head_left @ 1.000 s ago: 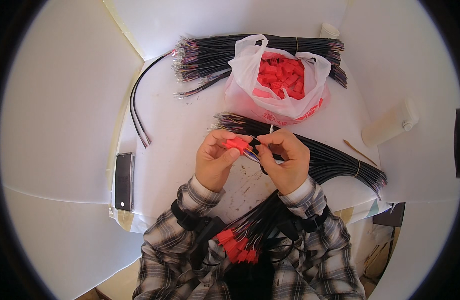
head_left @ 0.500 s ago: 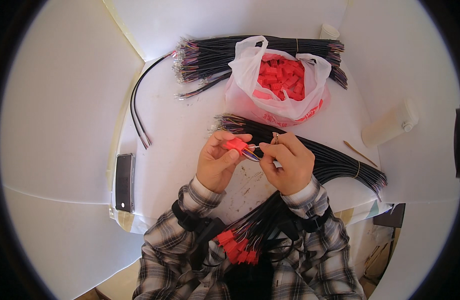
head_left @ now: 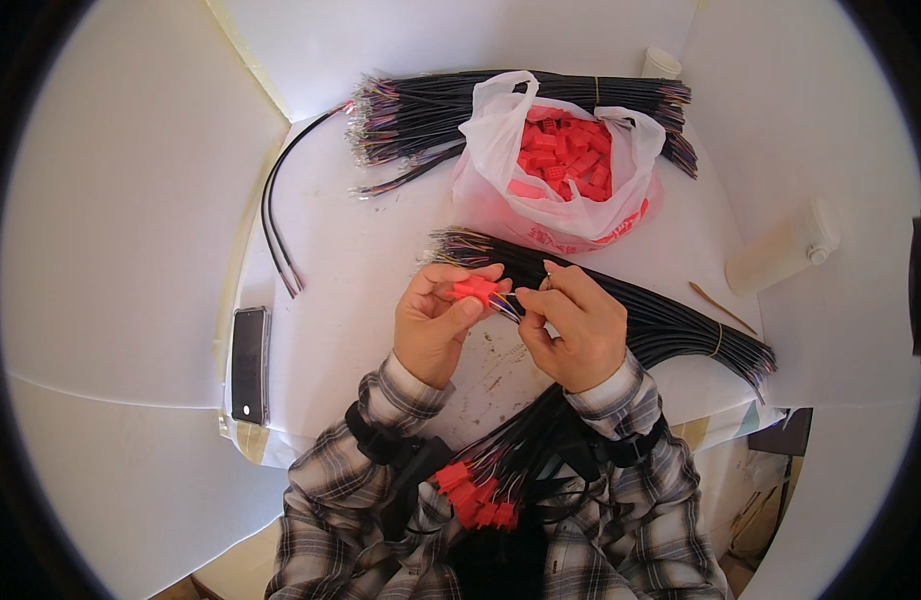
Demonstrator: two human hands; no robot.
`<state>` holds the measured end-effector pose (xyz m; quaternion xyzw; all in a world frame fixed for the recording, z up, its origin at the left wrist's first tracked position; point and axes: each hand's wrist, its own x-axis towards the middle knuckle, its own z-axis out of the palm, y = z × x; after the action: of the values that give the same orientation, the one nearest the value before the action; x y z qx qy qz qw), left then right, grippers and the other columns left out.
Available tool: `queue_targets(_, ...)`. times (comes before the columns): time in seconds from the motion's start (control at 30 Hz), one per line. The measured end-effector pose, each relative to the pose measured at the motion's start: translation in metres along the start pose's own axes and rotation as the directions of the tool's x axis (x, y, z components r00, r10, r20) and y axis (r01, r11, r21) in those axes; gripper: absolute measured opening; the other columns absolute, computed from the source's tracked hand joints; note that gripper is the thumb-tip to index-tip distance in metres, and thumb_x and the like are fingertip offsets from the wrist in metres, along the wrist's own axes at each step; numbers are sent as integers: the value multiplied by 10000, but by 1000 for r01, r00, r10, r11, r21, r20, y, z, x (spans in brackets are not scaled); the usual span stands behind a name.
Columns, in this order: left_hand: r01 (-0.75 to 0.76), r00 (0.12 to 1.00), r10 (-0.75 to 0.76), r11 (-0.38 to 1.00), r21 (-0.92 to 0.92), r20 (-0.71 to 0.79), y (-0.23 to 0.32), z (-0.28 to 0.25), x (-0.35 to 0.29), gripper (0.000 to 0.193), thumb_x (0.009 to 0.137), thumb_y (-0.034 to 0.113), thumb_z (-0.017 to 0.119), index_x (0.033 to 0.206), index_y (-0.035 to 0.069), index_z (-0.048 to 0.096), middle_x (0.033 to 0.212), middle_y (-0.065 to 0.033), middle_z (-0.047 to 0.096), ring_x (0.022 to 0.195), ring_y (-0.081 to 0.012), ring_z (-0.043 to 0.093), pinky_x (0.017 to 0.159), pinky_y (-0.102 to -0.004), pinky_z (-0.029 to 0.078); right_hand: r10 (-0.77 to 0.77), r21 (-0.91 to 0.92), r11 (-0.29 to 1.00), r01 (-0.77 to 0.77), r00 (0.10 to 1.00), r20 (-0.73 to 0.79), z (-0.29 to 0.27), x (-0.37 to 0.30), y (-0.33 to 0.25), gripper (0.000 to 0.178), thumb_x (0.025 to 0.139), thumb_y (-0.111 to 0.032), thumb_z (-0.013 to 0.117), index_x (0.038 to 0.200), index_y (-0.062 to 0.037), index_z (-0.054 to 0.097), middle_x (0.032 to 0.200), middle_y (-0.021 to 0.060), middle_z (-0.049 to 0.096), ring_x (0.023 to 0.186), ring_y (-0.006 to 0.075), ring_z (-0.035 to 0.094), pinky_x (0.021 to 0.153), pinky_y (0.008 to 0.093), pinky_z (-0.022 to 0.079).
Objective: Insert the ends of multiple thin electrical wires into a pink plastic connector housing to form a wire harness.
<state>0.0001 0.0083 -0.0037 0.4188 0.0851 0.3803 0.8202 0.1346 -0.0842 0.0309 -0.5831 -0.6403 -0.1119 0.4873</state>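
Between the thumb and fingers of my left hand [head_left: 428, 335] is a red plastic connector housing [head_left: 474, 289]. Several thin coloured wires [head_left: 504, 308] come out of its right end. My right hand [head_left: 583, 335] is closed in a pinch on a pale wire right beside that end; the wire's tip is hidden at the housing. Below my hands, a bunch of black cables [head_left: 539, 425] lies against my lap, with red connector housings [head_left: 468, 490] on its ends. A tied bundle of black cables [head_left: 671, 315] lies just behind my right hand.
A white plastic bag [head_left: 486, 170] full of red housings stands at the back, before another black cable bundle [head_left: 431, 120]. Two loose cables [head_left: 270, 205] and a phone [head_left: 250, 365] lie on the left. At right are a pale bottle [head_left: 781, 250] and a thin brown stick [head_left: 722, 306].
My right hand has moved slightly left, bringing the pinched wire closer to the red housing. Less of the pale wire shows between them. My left hand stays almost still.
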Motion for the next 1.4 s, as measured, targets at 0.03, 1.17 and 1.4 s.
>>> queue_targets(0.03,-7,1000,7,1000,4,-2,0,0,0,249,795,43,565,1020,71,461,1117,-191,520,1012,-288,533,855,-399,438,-1,9,1000,1,1000,-1,0,0,-1,249,548,37,629,787,-24,594,729,110,511,662,271,556,741,373,502)
queue_targets(1.17,-53,998,56,986,155,-15,4,-1,0,234,778,47,590,980,25,475,1002,-197,571,871,-205,577,769,-316,470,351,363,859,-362,931,99,5,5,-7,100,664,52,616,729,-17,585,640,51,494,499,113,502,473,214,393)
queue_targets(1.4,-121,993,121,978,170,10,1,1,1,233,745,-30,597,941,10,478,1006,-193,577,868,-187,575,776,-297,463,375,414,816,-404,914,153,3,3,-4,66,670,38,621,701,-8,585,627,43,499,501,94,495,466,204,378)
